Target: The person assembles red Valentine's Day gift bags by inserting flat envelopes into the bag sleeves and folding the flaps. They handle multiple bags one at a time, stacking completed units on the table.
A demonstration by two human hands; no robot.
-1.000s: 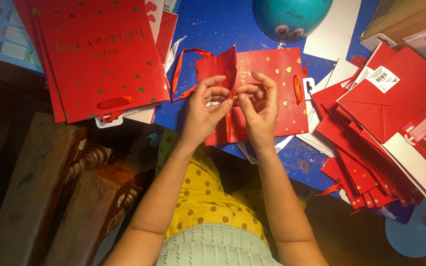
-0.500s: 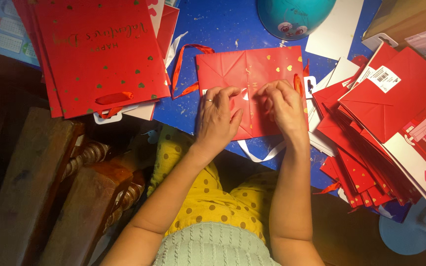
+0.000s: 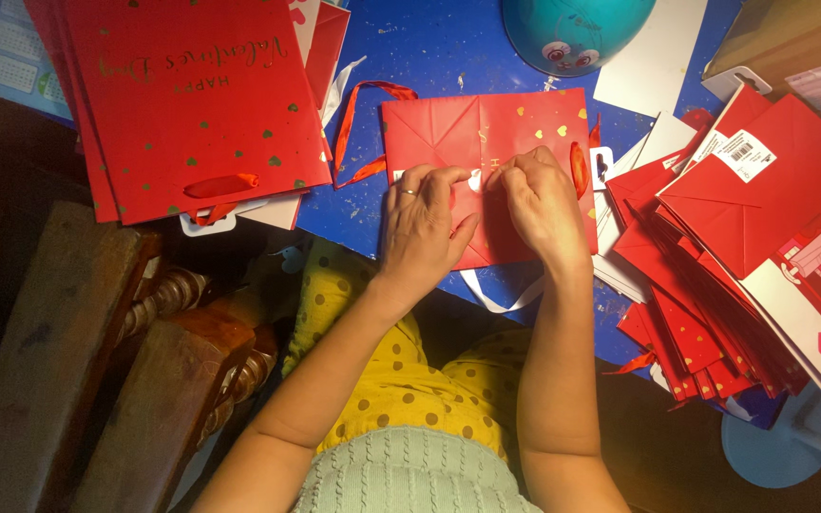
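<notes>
A flat red paper gift bag [image 3: 467, 133] with small gold hearts lies on the blue table [image 3: 429, 47] in front of me. My left hand [image 3: 420, 223] presses on its lower left part, with a ring on one finger. My right hand [image 3: 544, 204] rests on the bag's right half. The fingertips of both hands meet at a small white patch near the bag's middle. A red ribbon handle [image 3: 363, 123] trails off the bag's left edge, and another ribbon [image 3: 579, 169] shows by my right hand.
A stack of red gift bags [image 3: 192, 104] lies at upper left. A fanned pile of folded red bags [image 3: 734, 247] fills the right side. A teal balloon [image 3: 572, 28] sits at the top, a cardboard box [image 3: 791, 38] at upper right, wooden furniture [image 3: 78, 361] at lower left.
The bag was held up and folded between both hands. It now lies flat on the table, and both hands have come down to press on it.
</notes>
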